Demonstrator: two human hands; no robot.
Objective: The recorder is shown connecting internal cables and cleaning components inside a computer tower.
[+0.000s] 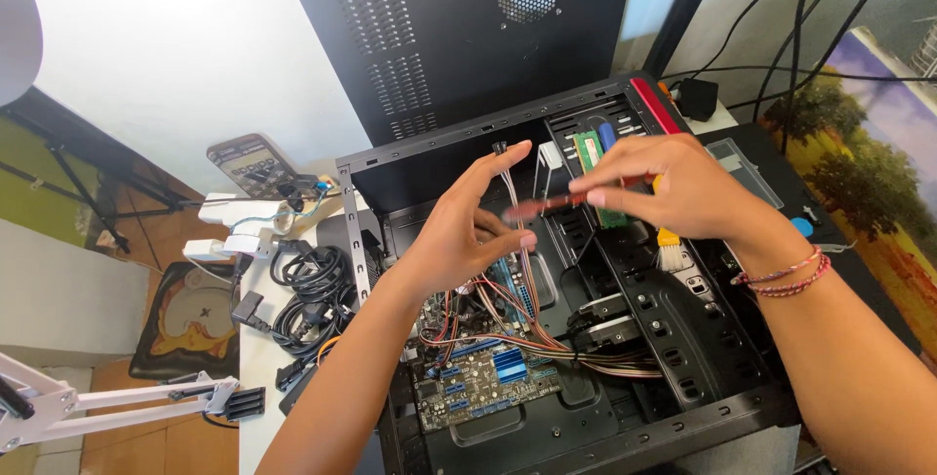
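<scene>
An open black computer case [683,416] lies on its side under both hands, its detached side panel [439,36] leaning upright beyond the fingertips. Below the left wrist sits the motherboard [478,382] with its blue heatsink, and a bundle of thin coloured wires [527,319] runs up from it toward the left palm. To the left of the left forearm, a coil of black power cables [312,289] rests on the white table [256,368].

The left hand [464,236] hovers over the case with fingers spread and curved, thumb and forefinger apart; one wire lead rises to its fingertips (whether it actually grips the lead is unclear). The right hand [673,187] pinches a red-handled screwdriver [547,205] between thumb and fingers, the tool pointing across to the left hand's fingers. Just under the right hand stand a green memory stick [590,158] and a small yellow-handled brush [670,248].
</scene>
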